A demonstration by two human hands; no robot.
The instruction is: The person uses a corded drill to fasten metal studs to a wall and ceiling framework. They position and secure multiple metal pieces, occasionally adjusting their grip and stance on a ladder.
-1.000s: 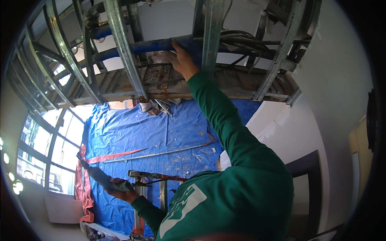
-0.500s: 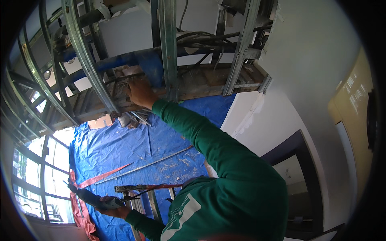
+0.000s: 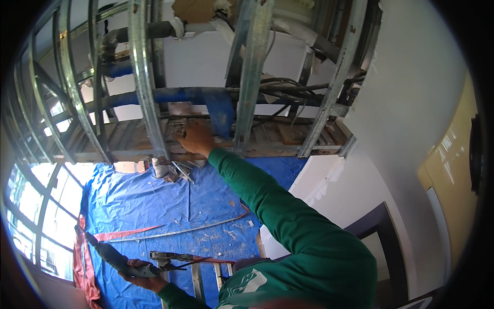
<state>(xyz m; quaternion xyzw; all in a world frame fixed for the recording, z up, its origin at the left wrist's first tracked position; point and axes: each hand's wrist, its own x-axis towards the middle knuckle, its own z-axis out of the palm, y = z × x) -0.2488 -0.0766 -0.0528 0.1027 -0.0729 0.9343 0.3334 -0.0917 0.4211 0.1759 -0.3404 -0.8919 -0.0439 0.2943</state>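
Observation:
My left hand [image 3: 142,275], low on the left, grips a long grey-blue power drill [image 3: 112,256] whose narrow nose points up and left. My right arm stretches forward in a green sleeve. At its end my right hand [image 3: 197,138] rests on a dusty wooden ledge [image 3: 280,135] between two metal studs [image 3: 253,77]. Its fingers are bent down against the ledge; anything pinched in them is too small to make out. Just right of that hand, a blue wrap [image 3: 221,114] hangs from a blue-covered pipe [image 3: 180,95].
Below me is a ladder [image 3: 197,282] with a red and black top piece [image 3: 177,257]. Blue tarp [image 3: 139,195] covers the floor, with a long metal strip [image 3: 190,227] and scraps [image 3: 182,171] on it. Dark cables [image 3: 288,88] run behind the studs. A white wall [image 3: 406,129] stands right.
My view has shifted, so the studs and ledge sit lower and further right. The right hand stays on the ledge, and the left hand still holds the drill.

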